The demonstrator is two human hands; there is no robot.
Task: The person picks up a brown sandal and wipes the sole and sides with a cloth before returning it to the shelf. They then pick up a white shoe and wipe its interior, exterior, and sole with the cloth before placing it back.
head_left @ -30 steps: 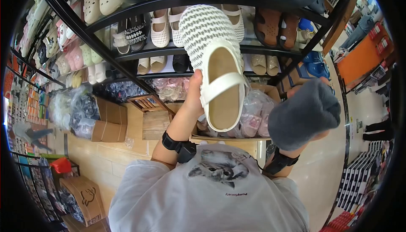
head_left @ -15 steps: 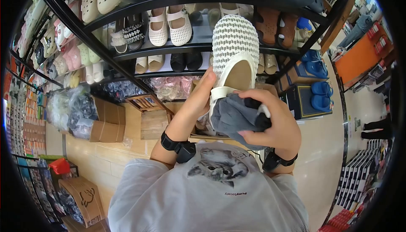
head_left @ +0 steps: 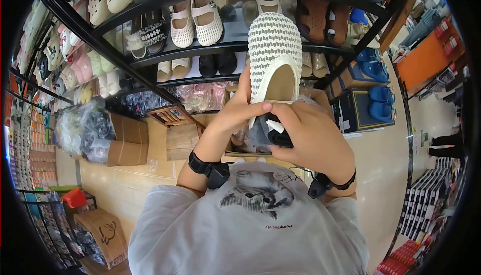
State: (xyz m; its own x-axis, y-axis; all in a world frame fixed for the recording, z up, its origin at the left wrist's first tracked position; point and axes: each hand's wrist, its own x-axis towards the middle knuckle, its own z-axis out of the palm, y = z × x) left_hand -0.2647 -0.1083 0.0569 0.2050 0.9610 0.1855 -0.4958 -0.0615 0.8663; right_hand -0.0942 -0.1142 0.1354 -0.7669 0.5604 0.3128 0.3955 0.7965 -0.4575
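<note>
A white woven shoe (head_left: pixel 274 39) is held toe-up in front of my chest, its tan insole showing through the opening. My left hand (head_left: pixel 244 107) grips the shoe's left side, with the thumb across the lower edge of the opening. Over the heel end, my right hand (head_left: pixel 305 129) holds a dark grey cloth (head_left: pixel 259 132) with a black part and a white tag. The right fingertips touch the shoe near my left thumb. Most of the cloth and the heel is hidden behind my right hand.
Black-framed racks (head_left: pixel 195 52) of shoes stand ahead and to the left. A wooden stool (head_left: pixel 184 141) and an open carton (head_left: pixel 128 140) with plastic bags are at the lower left. Blue slippers (head_left: pixel 382 110) sit on boxes at the right. A person's legs (head_left: pixel 447 146) show at the far right.
My left thumb has come over the opening's lower edge. My right hand has moved left and up against the shoe, and less of the grey cloth shows. The view has shifted slightly.
</note>
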